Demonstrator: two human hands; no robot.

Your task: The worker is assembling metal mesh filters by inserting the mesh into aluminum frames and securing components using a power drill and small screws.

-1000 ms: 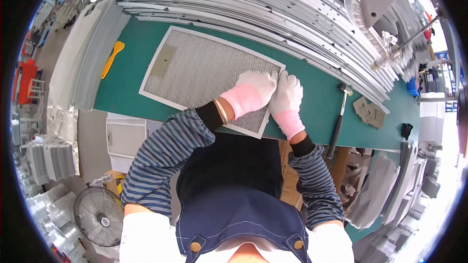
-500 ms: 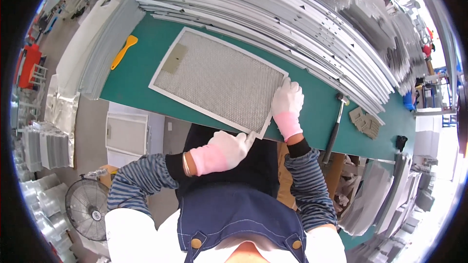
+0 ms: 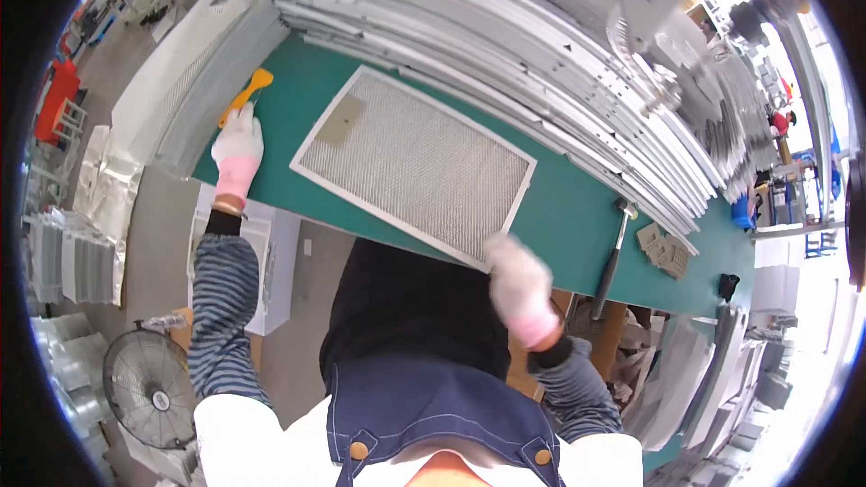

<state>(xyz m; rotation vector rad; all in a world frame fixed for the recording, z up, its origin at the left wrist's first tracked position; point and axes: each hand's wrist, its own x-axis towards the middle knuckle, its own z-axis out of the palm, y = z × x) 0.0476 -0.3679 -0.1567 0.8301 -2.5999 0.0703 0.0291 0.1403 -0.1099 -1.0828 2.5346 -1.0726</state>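
A white-framed rectangular mesh filter panel (image 3: 424,158) lies flat and slanted on the green tabletop, with a small khaki patch (image 3: 341,121) near its left end. At the table's far left, my left hand (image 3: 239,140), in a white glove with a pink cuff, has its fingers closed at the handle of a yellow plastic scraper (image 3: 258,81). Part of the handle is hidden under the fingers. My right hand (image 3: 521,287), gloved the same way, is by the panel's near right corner. Motion smears its fingers, so their hold is unclear.
Stacked metal frame strips (image 3: 505,63) line the table's back edge. A hammer (image 3: 615,257) and beige moulded blocks (image 3: 663,250) lie to the right, near a small black object (image 3: 728,286). Mesh sheets (image 3: 194,81) are piled at the left; a fan (image 3: 152,388) stands below.
My left hand has left the panel's near edge and reached the scraper at the far left. My right hand has come down from the panel's right edge toward its near corner.
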